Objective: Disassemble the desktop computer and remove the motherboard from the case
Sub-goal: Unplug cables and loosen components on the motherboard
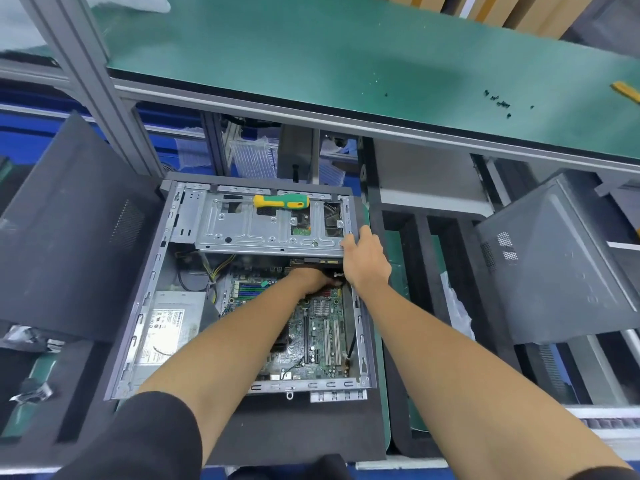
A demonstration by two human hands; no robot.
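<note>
An open desktop case (145, 306) lies on its side on black foam. The green motherboard (322, 334) sits inside at the lower right, with a grey power supply (169, 327) to its left. A metal drive cage (263, 230) spans the top of the case. My right hand (363, 258) holds the cage's right edge, fingers curled over its corner. My left hand (311, 277) reaches under the cage above the motherboard. Its fingers are hidden among dark cables there. A green and yellow screwdriver (281, 201) lies on the cage.
A green-topped bench (311, 46) runs across the back, with several small black screws (498, 102) on it. A dark side panel (69, 230) leans at left. Another grey case (561, 258) stands at right. Black foam inserts (415, 271) lie beside the case.
</note>
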